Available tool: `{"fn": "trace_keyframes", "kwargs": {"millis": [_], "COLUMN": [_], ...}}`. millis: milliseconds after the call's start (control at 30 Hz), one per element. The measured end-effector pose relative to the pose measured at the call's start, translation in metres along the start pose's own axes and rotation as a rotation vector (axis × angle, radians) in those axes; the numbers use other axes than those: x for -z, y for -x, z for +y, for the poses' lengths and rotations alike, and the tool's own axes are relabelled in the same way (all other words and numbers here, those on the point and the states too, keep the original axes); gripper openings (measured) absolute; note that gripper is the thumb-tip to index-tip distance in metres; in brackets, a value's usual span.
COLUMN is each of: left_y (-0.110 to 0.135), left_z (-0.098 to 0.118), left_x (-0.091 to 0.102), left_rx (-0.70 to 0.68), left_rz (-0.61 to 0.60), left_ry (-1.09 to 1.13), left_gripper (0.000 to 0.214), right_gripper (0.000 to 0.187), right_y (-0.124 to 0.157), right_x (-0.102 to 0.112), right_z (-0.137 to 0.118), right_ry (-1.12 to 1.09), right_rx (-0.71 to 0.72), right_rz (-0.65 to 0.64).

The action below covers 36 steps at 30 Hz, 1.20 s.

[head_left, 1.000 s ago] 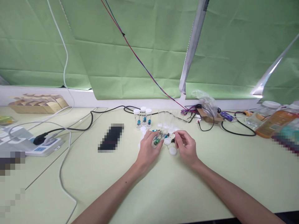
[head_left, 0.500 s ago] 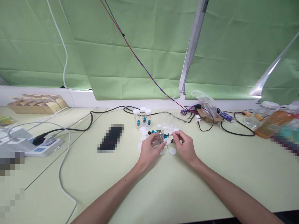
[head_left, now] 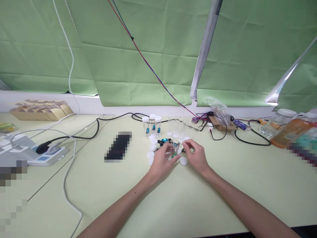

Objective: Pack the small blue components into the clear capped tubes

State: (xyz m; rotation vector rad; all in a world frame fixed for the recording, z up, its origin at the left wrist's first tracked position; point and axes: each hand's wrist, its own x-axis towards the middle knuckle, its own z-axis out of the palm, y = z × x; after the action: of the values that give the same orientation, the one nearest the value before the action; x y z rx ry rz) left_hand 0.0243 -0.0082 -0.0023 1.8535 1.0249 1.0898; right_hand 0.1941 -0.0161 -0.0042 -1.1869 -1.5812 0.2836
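My left hand (head_left: pixel 162 162) is curled around a small clear vial (head_left: pixel 174 150) with a green and blue piece inside, held low over the pale green table (head_left: pixel 173 205). My right hand (head_left: pixel 196 156) sits just right of it, thumb and forefinger pinched at the vial's mouth on something too small to name. A loose white cap (head_left: pixel 183 161) lies between the hands. Several more white caps (head_left: pixel 150 154) and small blue parts (head_left: pixel 163 141) lie just beyond. Three capped vials (head_left: pixel 152 124) with blue pieces stand upright behind them.
Empty clear vials (head_left: pixel 178 126) stand right of the capped ones. A dark blurred slab (head_left: pixel 118 146) lies to the left. Black and white cables (head_left: pixel 74 137) and a power strip (head_left: pixel 37 154) fill the left side. Bottles and a jar (head_left: pixel 288 127) stand far right; wires and a bag (head_left: pixel 218 114) lie at the back.
My left hand has turned the vial from lying sideways to a more upright tilt and shifted slightly right. My right hand has closed in on the vial's mouth.
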Motion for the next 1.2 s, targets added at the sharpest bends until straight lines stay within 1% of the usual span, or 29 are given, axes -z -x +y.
{"fn": "trace_keyframes", "kwargs": {"millis": [100, 200, 267, 333, 433, 567, 667, 767, 933, 1200], "left_y": [0.0, 0.0, -0.001, -0.001, -0.001, 0.001, 0.002, 0.004, 0.006, 0.005], "left_z": [-0.001, -0.002, -0.001, 0.002, 0.008, 0.011, 0.011, 0.01, 0.012, 0.009], "left_x": [0.0, 0.0, 0.002, 0.005, 0.008, 0.01, 0.008, 0.007, 0.007, 0.005], "left_rx": [0.0, -0.005, -0.033, -0.093, -0.169, -0.215, -0.243, -0.245, -0.212, -0.169], "left_rz": [-0.007, 0.002, 0.028, 0.06, 0.083, 0.125, 0.124, 0.089, 0.052, 0.059], "left_ry": [0.014, 0.021, 0.002, -0.022, -0.014, 0.037, 0.045, 0.027, 0.009, 0.033], "left_gripper": [0.03, 0.041, 0.047, 0.048, 0.042, 0.038, 0.035, 0.037, 0.037, 0.04], "right_gripper": [0.016, 0.013, 0.012, 0.014, 0.018, 0.025, 0.03, 0.034, 0.034, 0.034], "right_y": [-0.001, -0.001, -0.002, -0.002, -0.003, -0.001, 0.001, 0.003, 0.002, 0.002], "right_x": [0.0, 0.001, 0.001, 0.0, 0.0, -0.002, -0.003, -0.004, -0.005, -0.004], "right_z": [0.001, 0.006, 0.01, 0.012, 0.014, 0.014, 0.017, 0.02, 0.022, 0.019], "right_ry": [0.038, 0.083, 0.116, 0.153, 0.198, 0.249, 0.27, 0.278, 0.288, 0.277], "right_rx": [0.013, 0.023, 0.026, 0.034, 0.055, 0.056, 0.043, 0.038, 0.031, 0.018], "right_rz": [0.019, 0.027, 0.025, 0.007, -0.062, -0.201, -0.276, -0.323, -0.357, -0.38]}}
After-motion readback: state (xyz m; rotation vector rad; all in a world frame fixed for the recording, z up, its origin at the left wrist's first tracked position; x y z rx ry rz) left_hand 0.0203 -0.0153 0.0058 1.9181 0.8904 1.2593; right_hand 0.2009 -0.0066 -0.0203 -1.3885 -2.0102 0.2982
